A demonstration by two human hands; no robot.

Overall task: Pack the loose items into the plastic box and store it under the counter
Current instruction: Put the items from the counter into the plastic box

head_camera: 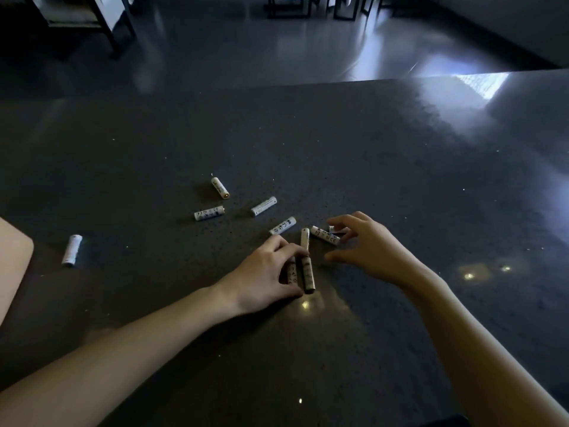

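Several white batteries lie loose on the dark speckled counter [369,167]. My left hand [264,272] rests on the counter with fingers curled over two batteries [308,274] lying side by side under its fingertips. A third battery [304,237] lies just beyond them. My right hand [366,245] hovers with fingers spread, its fingertips at a battery [324,235] and another half hidden behind them. Further batteries lie at centre [282,225], [264,206], [209,213], [220,188] and one far left [71,250]. No plastic box is in view.
A pale flat object [12,266] reaches in at the left edge of the counter. Beyond the counter's far edge lies a glossy dark floor [277,50] with dark furniture legs [107,29] at the top.
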